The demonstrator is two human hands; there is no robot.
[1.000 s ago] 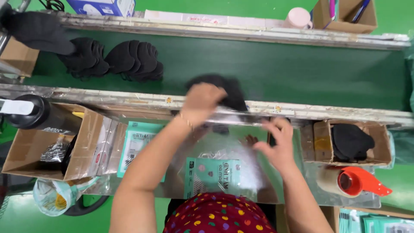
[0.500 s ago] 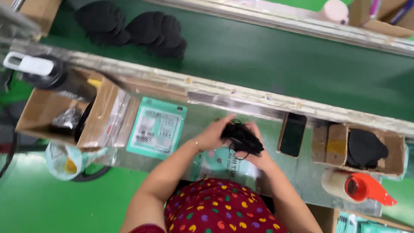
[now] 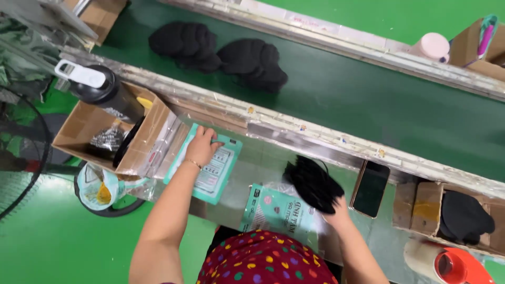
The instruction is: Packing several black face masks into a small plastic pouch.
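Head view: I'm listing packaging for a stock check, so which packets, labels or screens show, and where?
Teal flat pouch: under the left hand, rectangular, pale printed panel.
Second teal pouch: before the person, clear top.
Phone: beside the right hand, dark screen.
Cardboard box: left, brown, open.

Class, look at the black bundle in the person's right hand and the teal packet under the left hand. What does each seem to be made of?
Black bundle: probably soft matte fabric; it folds in limp pleated layers without shine. Teal packet: likely glossy plastic film; flat, printed, with a clear edge catching light.
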